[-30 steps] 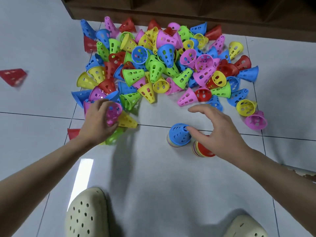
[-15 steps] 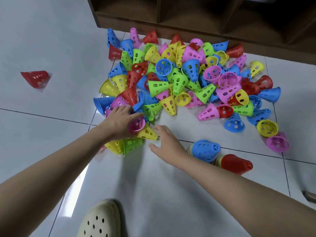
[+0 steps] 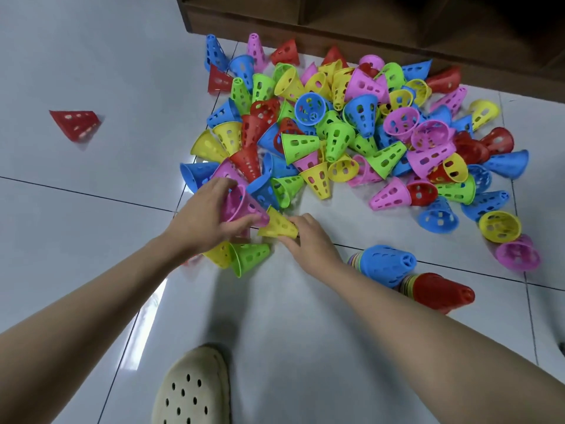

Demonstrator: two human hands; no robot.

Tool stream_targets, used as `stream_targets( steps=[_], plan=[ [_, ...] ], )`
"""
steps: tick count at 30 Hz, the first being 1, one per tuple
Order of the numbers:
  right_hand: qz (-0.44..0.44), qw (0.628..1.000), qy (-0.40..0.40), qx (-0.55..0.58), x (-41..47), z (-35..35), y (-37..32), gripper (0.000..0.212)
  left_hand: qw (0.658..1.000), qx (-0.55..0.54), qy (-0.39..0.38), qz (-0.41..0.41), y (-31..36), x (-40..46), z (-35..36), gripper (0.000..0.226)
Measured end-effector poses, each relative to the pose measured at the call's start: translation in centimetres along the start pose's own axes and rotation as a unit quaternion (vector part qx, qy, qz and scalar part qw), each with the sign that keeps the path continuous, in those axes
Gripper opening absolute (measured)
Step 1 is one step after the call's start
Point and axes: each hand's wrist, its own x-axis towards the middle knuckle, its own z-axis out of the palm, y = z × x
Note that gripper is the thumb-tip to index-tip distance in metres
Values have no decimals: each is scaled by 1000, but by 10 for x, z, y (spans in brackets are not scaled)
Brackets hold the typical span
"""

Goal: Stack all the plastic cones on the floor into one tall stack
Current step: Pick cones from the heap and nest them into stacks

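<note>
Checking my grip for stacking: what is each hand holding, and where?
Left hand grips a pink cone round its body; right hand pinches a yellow cone near its narrow end.

The dark wooden shelf unit runs off the top edge, its compartments too dark to read. The cream perforated clog is cut by the bottom edge. The left hand hides much of the pink perforated plastic cone in its grip, and its wrist covers most of a red cone lying behind. Both forearms leave the frame. Under the multicoloured cone pile, lower cones show only partly.
</note>
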Motion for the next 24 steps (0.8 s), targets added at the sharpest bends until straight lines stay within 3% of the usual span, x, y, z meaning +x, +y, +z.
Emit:
stream_targets(
  steps=[4,8,13,16,20,24],
  plan=[
    [43,992,55,108,-25,-26,-20,23,957,-249,101,-106,34,-8,2,40],
    [57,977,83,189,-49,-69,-46,20,896,-417,89,-123,64,-10,0,37],
    [27,974,136,179,-79,-125,-65,18,872,-478,44,-99,89,-12,-8,37],
    [32,968,149,198,-98,-155,-73,17,852,-515,-28,-93,96,-14,-8,49],
    [29,957,203,205,-131,-197,-74,18,861,-497,-84,-67,111,-19,-3,51],
    [63,964,232,116,-164,-236,-42,27,873,-475,-103,-31,143,-21,9,42]
  ],
)
